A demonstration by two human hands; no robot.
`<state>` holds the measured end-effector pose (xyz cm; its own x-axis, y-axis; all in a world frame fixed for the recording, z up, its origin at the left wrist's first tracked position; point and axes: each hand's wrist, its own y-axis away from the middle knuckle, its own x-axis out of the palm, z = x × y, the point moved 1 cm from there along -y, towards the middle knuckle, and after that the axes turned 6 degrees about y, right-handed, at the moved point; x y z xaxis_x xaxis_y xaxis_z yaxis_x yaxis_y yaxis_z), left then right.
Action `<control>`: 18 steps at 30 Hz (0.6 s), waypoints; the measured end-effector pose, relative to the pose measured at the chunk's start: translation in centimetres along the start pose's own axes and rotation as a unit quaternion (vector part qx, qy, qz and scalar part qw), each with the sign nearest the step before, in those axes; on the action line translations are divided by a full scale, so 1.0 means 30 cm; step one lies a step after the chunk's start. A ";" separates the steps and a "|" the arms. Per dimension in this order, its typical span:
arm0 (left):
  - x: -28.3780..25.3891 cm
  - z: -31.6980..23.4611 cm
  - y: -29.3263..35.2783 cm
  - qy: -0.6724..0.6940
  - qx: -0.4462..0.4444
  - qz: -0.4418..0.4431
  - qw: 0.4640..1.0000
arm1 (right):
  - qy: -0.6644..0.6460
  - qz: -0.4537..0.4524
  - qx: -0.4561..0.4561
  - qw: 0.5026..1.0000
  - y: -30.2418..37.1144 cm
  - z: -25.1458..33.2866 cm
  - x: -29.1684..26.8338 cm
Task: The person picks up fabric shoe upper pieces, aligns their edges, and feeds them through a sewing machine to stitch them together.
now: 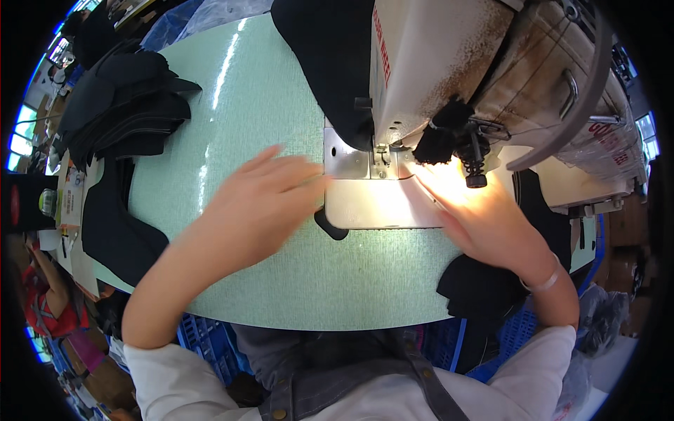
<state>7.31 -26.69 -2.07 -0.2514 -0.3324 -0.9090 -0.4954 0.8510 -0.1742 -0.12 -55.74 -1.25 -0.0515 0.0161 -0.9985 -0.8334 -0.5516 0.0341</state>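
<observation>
A sewing machine (428,63) stands at the right, its presser foot (382,156) down by the metal needle plate (347,158). My left hand (270,193), blurred by motion, is over the table just left of that plate, its fingers stretched toward it and nothing seen in them. Bright lamplight washes out the fingers of my right hand (477,210), beside the presser foot at the plate's right; whether they hold something cannot be made out. A long black fabric piece (316,56) runs back from the needle area. A small black piece (332,223) shows under the plate's front left edge.
Stacked black fabric pieces (130,102) lie at the table's left, with another curved piece (119,224) below them. More black pieces (484,288) lie near my right forearm. Blue plastic crates (207,344) are under the front edge. Another person (53,295) is at far left.
</observation>
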 end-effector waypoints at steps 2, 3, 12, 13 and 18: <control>-0.124 -0.009 0.133 -0.027 -0.115 0.004 0.993 | 0.003 0.085 0.033 0.996 0.120 0.015 -0.053; -0.176 0.010 0.213 -0.072 -0.167 0.005 0.983 | 0.027 0.067 0.082 0.994 0.198 0.022 -0.046; -0.311 0.134 0.803 -0.085 -0.412 -0.031 0.907 | -0.030 -0.004 0.261 0.965 0.596 0.037 0.085; -0.310 0.149 0.822 -0.083 -0.410 -0.041 0.907 | -0.026 -0.001 0.271 0.962 0.587 0.037 0.088; -0.302 0.208 0.866 -0.089 -0.389 -0.030 0.916 | -0.041 -0.010 0.259 0.965 0.571 0.015 0.091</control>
<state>1.92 0.96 -0.73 -0.0987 -0.2393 -0.9659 -0.9642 0.2630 0.0333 -14.79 -64.77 -3.36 -0.0588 0.1007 -0.9932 -0.9968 -0.0604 0.0528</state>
